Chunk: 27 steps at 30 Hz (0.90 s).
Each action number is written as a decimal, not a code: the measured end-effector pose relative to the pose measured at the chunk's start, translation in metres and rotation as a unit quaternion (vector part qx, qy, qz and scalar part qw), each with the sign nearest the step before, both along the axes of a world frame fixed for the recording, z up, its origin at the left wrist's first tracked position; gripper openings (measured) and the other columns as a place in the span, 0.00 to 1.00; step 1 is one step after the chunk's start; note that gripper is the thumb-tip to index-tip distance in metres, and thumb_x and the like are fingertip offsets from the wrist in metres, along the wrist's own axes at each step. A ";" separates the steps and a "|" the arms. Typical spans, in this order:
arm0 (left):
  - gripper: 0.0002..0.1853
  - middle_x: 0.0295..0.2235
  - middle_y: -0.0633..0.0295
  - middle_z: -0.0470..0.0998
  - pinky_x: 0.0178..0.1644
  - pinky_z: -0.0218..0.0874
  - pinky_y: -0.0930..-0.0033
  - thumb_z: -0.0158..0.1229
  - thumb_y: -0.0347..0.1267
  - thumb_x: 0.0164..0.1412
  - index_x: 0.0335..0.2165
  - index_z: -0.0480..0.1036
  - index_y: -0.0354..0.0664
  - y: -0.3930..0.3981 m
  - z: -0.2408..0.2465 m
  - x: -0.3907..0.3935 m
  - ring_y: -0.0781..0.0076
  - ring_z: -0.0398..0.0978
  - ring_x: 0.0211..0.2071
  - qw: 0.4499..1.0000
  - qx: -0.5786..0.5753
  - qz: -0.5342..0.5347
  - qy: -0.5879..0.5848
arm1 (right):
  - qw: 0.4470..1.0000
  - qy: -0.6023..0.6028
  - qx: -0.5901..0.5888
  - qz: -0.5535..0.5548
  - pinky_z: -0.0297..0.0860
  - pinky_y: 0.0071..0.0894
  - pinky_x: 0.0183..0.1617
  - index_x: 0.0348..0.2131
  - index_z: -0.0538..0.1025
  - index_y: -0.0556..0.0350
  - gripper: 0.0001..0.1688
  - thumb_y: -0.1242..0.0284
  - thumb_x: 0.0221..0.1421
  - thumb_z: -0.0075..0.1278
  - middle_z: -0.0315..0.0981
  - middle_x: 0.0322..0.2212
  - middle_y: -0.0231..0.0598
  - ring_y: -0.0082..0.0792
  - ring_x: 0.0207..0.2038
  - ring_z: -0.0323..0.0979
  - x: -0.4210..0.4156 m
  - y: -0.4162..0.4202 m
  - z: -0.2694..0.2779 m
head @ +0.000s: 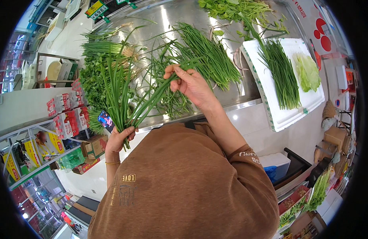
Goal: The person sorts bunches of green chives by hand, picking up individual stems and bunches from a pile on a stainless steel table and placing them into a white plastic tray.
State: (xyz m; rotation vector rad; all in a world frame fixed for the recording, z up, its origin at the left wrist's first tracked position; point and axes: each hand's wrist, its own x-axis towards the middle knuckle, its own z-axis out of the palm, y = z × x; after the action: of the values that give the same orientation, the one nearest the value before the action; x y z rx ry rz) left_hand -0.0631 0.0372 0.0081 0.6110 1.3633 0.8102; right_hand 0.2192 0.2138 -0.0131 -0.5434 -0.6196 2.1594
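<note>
My left hand [120, 139] grips a loose bunch of garlic chives [117, 98] near its lower ends, and the blades fan upward. Several blades slant from that bunch towards my right hand [191, 86], whose thumb and fingers pinch them near their tips. Below and around my right hand, loose chive scraps [175, 103] lie scattered on the stainless steel counter [154, 25]. A larger pile of chives [209, 56] rests just beyond it. Close to my left hand, a phone [105, 120] with a lit screen is at the counter's near edge, beside leafy green herbs [93, 73].
On the right, a white foam lid [252, 56] holds a neat chive bundle [281, 74] and a lettuce piece [307, 71]. Leafy greens [234, 9] lie at the far side. Scallions [103, 47] lie far left. Shrink-wrapped bottle packs [67, 122] stand left of the counter.
</note>
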 end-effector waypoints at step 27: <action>0.15 0.25 0.64 0.67 0.19 0.48 0.81 0.57 0.32 0.59 0.40 0.68 0.33 -0.022 0.033 -0.056 0.82 0.58 0.17 0.966 0.128 0.147 -0.169 | 0.846 -0.446 0.288 -0.059 0.66 0.31 0.30 0.54 0.65 0.62 0.29 0.62 0.59 0.47 0.76 0.26 0.42 0.32 0.22 0.69 -0.029 0.052 -0.056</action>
State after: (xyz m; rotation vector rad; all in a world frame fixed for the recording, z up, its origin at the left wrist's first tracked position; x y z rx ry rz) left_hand -0.1192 0.0148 0.0410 0.4456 1.0538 1.2853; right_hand 0.1903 0.2660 -0.0689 -1.1989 -1.6113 1.3829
